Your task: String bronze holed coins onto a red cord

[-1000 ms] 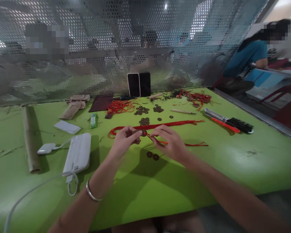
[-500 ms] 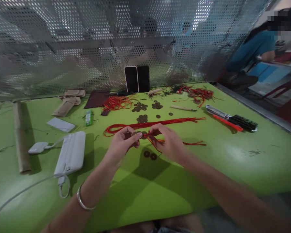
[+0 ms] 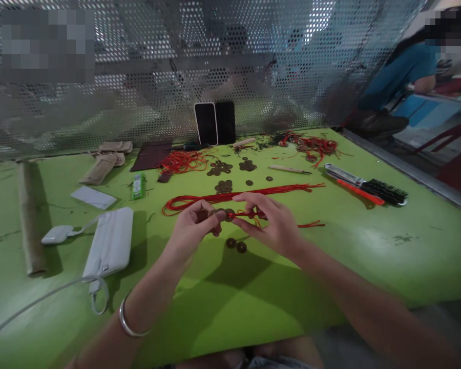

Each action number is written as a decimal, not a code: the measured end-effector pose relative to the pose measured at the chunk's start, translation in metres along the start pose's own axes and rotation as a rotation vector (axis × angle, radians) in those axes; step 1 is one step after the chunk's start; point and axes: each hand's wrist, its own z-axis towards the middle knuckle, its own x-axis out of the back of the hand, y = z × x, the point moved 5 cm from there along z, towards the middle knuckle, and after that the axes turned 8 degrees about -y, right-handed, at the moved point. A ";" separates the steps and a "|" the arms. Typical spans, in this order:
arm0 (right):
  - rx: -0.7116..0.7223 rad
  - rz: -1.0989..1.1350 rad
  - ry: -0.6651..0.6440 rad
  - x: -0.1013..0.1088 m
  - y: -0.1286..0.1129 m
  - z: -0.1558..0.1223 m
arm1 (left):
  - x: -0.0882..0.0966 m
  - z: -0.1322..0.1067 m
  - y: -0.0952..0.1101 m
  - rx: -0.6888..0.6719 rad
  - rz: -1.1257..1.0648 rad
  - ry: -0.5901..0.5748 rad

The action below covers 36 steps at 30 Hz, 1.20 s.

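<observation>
My left hand [image 3: 194, 225] pinches round, dark coins [image 3: 229, 212] between thumb and fingers, just above the green table. Red cord [image 3: 240, 214] runs from the coins to my right hand [image 3: 274, 220]. There the curled fingers hold the cord, while index finger and thumb stand apart near the coins. The cord's loose ends [image 3: 311, 224] reach out to the right past my right hand. Two more coins [image 3: 236, 245] with centre holes lie on the table below my hands. A bundle of long red cords [image 3: 284, 189] lies just behind them.
Several coin piles [image 3: 223, 186] lie further back, with tangled red threads [image 3: 184, 161]. A white power bank [image 3: 111, 243] with a cable is at left, beside a brown tube [image 3: 31, 220]. A hairbrush [image 3: 384, 192] lies right. Two phones [image 3: 206, 124] lean on the perforated metal screen.
My right hand has shifted slightly right, and its index finger and thumb have spread apart. The cord now runs straighter from the coins. My left hand keeps its pinch.
</observation>
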 end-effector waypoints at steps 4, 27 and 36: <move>0.063 0.029 -0.007 0.001 -0.003 0.000 | 0.000 0.000 0.001 -0.007 -0.026 0.005; -0.066 0.055 0.080 0.011 -0.003 -0.002 | -0.007 -0.004 0.013 -0.104 0.020 0.018; -0.071 0.020 0.109 0.014 -0.003 -0.002 | -0.006 -0.003 0.014 -0.145 -0.004 -0.013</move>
